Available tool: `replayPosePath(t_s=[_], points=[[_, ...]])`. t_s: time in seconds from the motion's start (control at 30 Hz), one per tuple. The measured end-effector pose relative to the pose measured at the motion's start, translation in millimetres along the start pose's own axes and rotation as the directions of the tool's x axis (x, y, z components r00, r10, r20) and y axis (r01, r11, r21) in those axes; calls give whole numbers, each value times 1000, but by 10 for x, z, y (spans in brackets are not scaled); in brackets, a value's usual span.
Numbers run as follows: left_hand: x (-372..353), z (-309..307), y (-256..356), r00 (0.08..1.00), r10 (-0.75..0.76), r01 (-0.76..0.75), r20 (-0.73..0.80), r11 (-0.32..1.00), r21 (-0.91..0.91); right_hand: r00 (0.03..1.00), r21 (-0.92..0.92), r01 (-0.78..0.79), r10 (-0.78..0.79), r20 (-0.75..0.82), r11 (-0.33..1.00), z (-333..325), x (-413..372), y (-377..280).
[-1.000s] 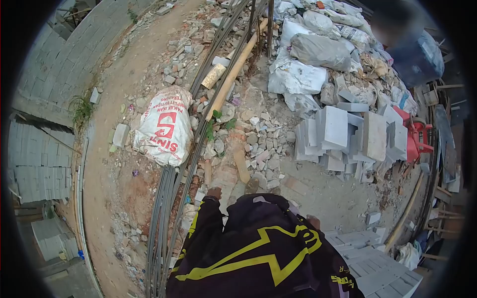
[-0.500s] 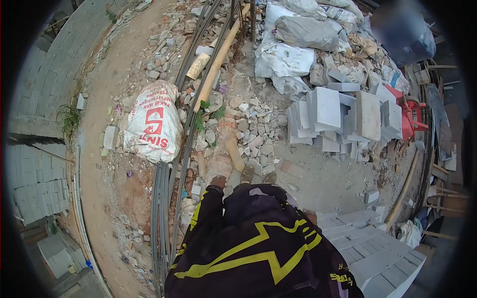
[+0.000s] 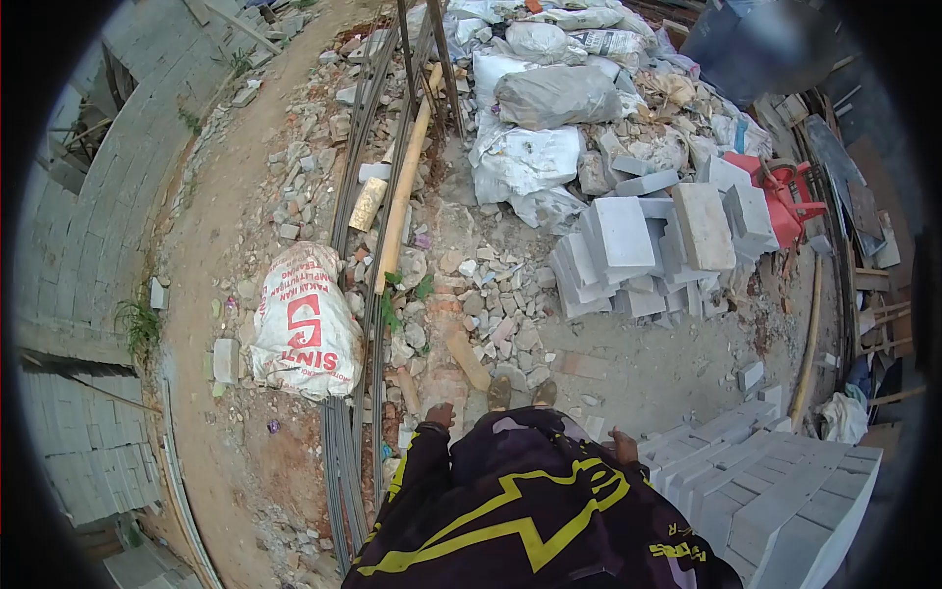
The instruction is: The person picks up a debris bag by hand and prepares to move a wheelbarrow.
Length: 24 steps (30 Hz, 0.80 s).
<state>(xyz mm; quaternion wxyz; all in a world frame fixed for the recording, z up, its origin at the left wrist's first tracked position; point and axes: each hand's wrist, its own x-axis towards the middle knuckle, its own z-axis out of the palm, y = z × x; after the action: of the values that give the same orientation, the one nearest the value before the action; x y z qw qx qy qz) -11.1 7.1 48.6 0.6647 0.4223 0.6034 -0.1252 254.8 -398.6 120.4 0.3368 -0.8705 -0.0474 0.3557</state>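
My left hand (image 3: 439, 414) hangs low beside my body at the end of a dark sleeve with yellow marks. Nothing shows in its loosely parted fingers, and rubble and a yellowish piece of wood (image 3: 467, 359) lie around it. My right hand (image 3: 623, 448) is at my other side, a finger standing apart, with nothing visible in it. Nearest to it is a neat stack of light grey blocks (image 3: 775, 491). Between the hands, the toes of my shoes (image 3: 499, 394) show on the dusty ground.
Steel bars (image 3: 345, 471) and a bamboo pole (image 3: 404, 196) run along the left. A filled white sack (image 3: 306, 324) rests against the bars. Ahead lie a loose heap of blocks (image 3: 620, 239), piled sacks (image 3: 559, 96) and a red wheelbarrow (image 3: 785, 196).
My view has tilted upward, so the ground and piles sit lower in the picture. My right hand shows more clearly beside the stacked blocks. The left still hangs at my side.
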Motion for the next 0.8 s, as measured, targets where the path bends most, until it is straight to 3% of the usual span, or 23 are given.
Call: replayPosePath(t_s=[0.03, 0.07, 0.17, 0.27, 0.37, 0.4, 0.47, 0.6, 0.7, 0.73, 0.8], points=[[5, -20, 16, 1000, -7, 7, 11, 1000, -5, 947, 281, -320, 303, 105, 905, -22, -86, -288], [13, -42, 30, 1000, -19, 19, 16, 1000, 15, 949, 339, -315, 296, 107, 887, 2, -64, -264], [78, -118, 55, 999, -37, 35, 21, 997, 67, 943, 289, -332, 316, 100, 898, 14, -166, -595], [189, -217, 70, 999, -34, 30, 37, 996, 85, 952, 357, -299, 300, 52, 885, 181, -48, -321], [38, -233, 234, 1000, -21, 22, -13, 996, 81, 998, 163, -51, 57, -28, 985, 165, -207, -514], [-9, -232, 295, 998, -51, 52, -26, 996, 68, 997, 110, -33, 41, -69, 993, 227, -167, -392], [46, -250, 305, 998, -63, 65, -22, 996, 64, 991, -14, -13, 11, -133, 1000, 329, -83, -104], [86, -378, 203, 998, -68, 67, 5, 993, 97, 981, 147, -108, 130, -146, 983, 415, -121, -14], [11, -437, 102, 998, -57, 56, 4, 994, 90, 986, 80, -25, 38, -160, 996, 479, -141, 96], [-20, -441, 93, 999, -51, 50, 0, 995, 83, 986, 28, -112, 115, -122, 993, 423, -261, -108], [-113, -428, 62, 998, -66, 66, -9, 996, 65, 994, -140, -63, 50, -96, 988, 448, -303, -13]])
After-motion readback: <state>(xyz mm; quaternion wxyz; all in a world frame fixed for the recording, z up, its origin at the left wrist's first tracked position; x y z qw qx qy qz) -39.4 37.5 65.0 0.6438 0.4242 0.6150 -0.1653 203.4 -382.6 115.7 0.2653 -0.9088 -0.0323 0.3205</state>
